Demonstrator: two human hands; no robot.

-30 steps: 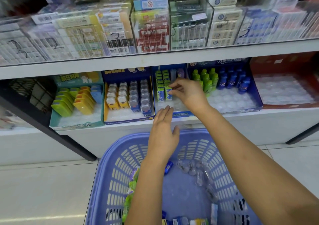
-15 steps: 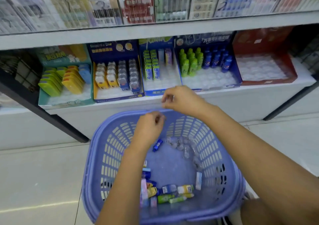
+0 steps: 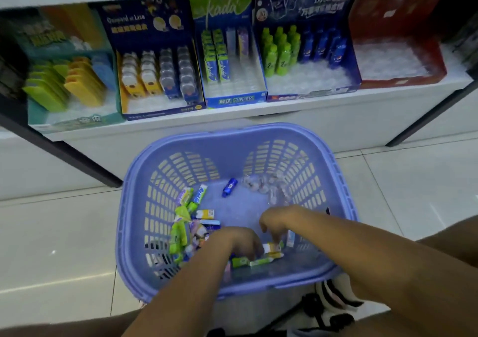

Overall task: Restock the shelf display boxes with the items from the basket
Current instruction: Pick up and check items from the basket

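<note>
A lilac plastic basket (image 3: pixel 232 134) stands on the floor below the shelf. Small packets lie in it: green ones (image 3: pixel 178 235), a yellow-white one (image 3: pixel 272 248), a green stick (image 3: pixel 252 261), a little blue bottle (image 3: pixel 229 187) and clear shells (image 3: pixel 261 184). Both hands are down inside the basket. My left hand (image 3: pixel 232 241) has its fingers curled among the packets. My right hand (image 3: pixel 276 220) points its fingers down at the yellow-white packet. What either hand holds is hidden. The green-blue display box (image 3: pixel 234 100) has bare slots at its front.
On the shelf stand a teal box (image 3: pixel 75 123), a dark blue box (image 3: pixel 160 111), a blue box of green and blue bottles (image 3: pixel 310 93) and a red box (image 3: pixel 403 80). Dark shelf legs (image 3: pixel 77 160) slant to the tiled floor. A shoe (image 3: pixel 328 305) sits behind the basket.
Both hands came away from the shelf box and dropped into the basket, down to the packets at its near side. The view tilted down.
</note>
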